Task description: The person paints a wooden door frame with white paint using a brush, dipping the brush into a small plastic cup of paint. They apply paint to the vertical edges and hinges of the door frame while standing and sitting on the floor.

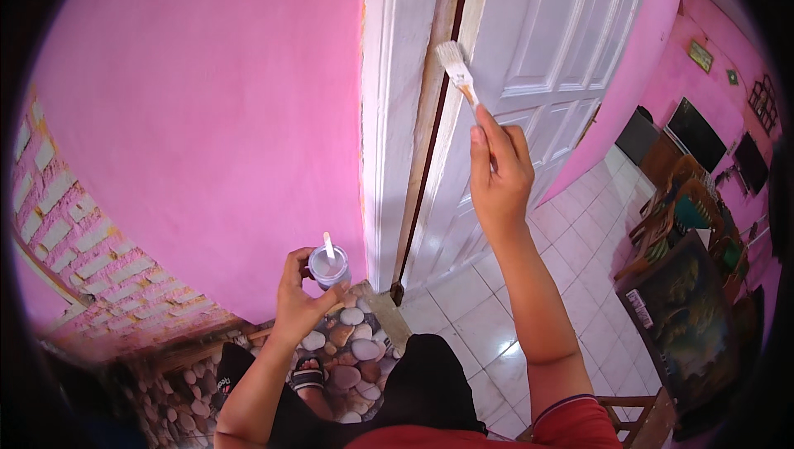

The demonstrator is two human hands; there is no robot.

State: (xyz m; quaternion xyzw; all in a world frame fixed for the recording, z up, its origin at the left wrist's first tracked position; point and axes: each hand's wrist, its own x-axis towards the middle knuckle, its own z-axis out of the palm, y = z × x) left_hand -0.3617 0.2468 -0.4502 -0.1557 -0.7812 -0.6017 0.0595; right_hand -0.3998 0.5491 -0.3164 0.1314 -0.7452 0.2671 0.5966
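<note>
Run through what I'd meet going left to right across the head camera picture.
Brick-patterned wall section, left hand holding a cup, white door frame, brush, right hand, large black screen, dark wall lattice.

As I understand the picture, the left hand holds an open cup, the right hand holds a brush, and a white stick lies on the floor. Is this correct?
Not quite: the white stick is not on the floor; the head view shows it standing in the open cup, its end above the rim.
</note>
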